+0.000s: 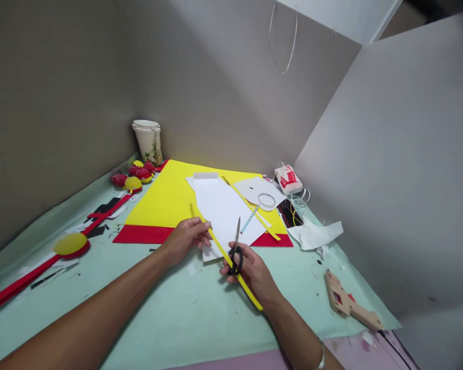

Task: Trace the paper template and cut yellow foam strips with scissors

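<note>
A narrow yellow strip (218, 243) runs slantwise between my two hands, over the white paper. My left hand (187, 237) pinches it near its upper part, thumb on top. In my right hand (250, 267) are black-handled scissors (236, 259), their blades pointing up and away from me. The strip's lower part passes at the right fingers behind the scissor handles, and its end sticks out below. Beneath lie a white sheet (216, 205), a large yellow sheet (158, 198) and a red sheet (139, 235).
Red and yellow round pieces (139, 174) sit by a white bucket (146, 139) at the back left. A red strip with a yellow disc (71, 244) lies left. On the right are a glue gun (347, 303), crumpled white paper (316, 234), a pen (250, 220) and a ring (266, 200).
</note>
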